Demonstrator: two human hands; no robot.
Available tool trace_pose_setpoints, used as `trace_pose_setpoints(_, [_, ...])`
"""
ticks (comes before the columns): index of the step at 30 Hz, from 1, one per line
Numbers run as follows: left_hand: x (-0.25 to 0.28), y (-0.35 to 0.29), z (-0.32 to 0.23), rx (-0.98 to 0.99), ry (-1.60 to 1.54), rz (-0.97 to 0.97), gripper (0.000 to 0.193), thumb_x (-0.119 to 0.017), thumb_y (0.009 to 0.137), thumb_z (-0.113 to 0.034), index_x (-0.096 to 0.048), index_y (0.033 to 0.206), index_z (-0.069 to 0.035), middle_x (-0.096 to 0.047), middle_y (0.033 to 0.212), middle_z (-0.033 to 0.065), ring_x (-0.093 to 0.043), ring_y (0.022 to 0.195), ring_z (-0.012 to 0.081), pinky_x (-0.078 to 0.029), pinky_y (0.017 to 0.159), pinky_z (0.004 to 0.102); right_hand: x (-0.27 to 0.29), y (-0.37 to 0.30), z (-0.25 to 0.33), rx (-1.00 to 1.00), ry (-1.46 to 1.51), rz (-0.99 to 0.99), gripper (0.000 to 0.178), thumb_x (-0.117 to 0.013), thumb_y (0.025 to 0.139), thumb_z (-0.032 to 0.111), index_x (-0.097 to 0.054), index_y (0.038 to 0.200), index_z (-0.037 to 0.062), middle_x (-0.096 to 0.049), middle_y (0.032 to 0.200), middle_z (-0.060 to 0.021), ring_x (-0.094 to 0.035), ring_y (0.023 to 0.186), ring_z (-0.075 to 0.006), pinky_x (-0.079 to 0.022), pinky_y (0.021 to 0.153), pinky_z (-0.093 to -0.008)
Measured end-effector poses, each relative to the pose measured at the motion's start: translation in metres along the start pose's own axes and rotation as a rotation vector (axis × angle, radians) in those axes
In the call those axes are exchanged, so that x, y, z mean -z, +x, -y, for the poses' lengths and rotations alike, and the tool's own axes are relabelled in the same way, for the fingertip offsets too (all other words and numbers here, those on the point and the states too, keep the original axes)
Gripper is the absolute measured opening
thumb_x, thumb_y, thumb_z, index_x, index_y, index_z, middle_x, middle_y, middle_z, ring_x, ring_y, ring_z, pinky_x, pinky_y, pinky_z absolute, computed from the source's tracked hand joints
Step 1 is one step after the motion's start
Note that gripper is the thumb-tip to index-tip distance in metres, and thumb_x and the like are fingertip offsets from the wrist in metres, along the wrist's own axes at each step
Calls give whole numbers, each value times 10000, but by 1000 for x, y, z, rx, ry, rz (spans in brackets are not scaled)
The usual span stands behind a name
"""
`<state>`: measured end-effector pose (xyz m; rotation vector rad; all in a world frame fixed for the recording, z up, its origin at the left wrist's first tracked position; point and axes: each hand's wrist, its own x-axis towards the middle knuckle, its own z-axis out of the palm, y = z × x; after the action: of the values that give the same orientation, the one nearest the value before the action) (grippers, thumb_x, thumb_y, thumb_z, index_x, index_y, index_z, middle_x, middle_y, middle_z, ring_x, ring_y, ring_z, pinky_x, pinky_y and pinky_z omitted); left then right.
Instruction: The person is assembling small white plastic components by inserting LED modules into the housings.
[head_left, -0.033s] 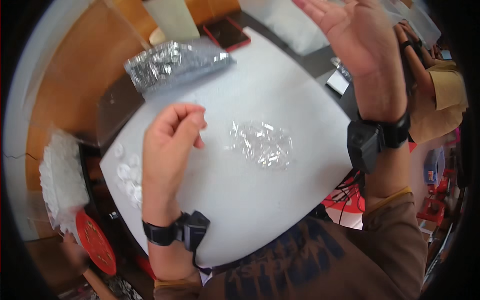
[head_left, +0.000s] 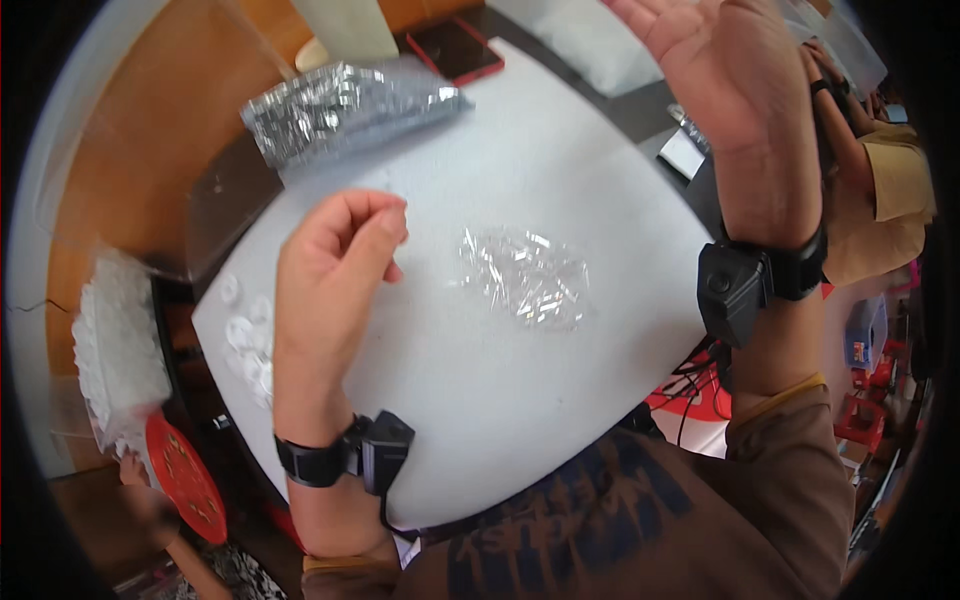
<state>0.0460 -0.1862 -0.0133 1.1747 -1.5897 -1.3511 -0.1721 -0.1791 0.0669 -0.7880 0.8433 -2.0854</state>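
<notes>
Your left hand is over the left part of the white bench, its fingers curled in and the thumb brought up to the bent index finger; the inside of the curl is hidden, so whether a small piece is pinched there can't be told. Your right hand is raised at the upper right, released, palm bare and fingers extended, partly cut off by the picture's top edge.

The clear, shiny strips lie in a loose heap near the bench's middle, to the right of your left hand and apart from it. White round discs lie to the left of your left wrist, some partly hidden by it. Beyond that hand, at the far edge, sits a silver bag, with a red-edged dark device just beside it.
</notes>
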Motion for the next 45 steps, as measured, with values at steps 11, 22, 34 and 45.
trace_pose_setpoints(11, [21, -5, 7, -102, 566, -282, 143, -558, 828, -85, -570, 908, 33, -561, 740, 97, -518, 647, 153, -417, 613, 266, 38, -36, -82, -391, -349, 636, 284, -548, 895, 200, -598, 1092, 1, -659, 953, -83, -614, 784, -112, -475, 689, -237])
trace_pose_setpoints(22, [102, -24, 3, 125, 809, -418, 163, -501, 844, -77, -572, 941, 34, -571, 812, 134, -533, 715, 182, -431, 681, 289, 55, -25, -93, -584, -291, 525, 313, -487, 916, 186, -540, 1158, -5, -638, 939, -54, -598, 754, -87, -476, 672, -201])
trace_pose_setpoints(34, [85, -59, 4, -33, 894, -268, 132, -516, 809, -54, -578, 884, 35, -570, 789, 177, -550, 738, 335, -429, 672, 371, 72, -6, -101, -640, -227, 446, 347, -492, 905, 175, -513, 1184, -30, -611, 997, -70, -580, 814, -105, -480, 709, -219])
trace_pose_setpoints(45, [77, -91, 10, -75, 1165, -139, 229, -674, 683, -58, -589, 890, -9, -537, 788, 111, -529, 768, 301, -397, 678, 384, 73, -4, -100, -670, -296, 532, 348, -494, 911, 197, -527, 1176, -27, -617, 1005, -76, -586, 820, -92, -495, 719, -203])
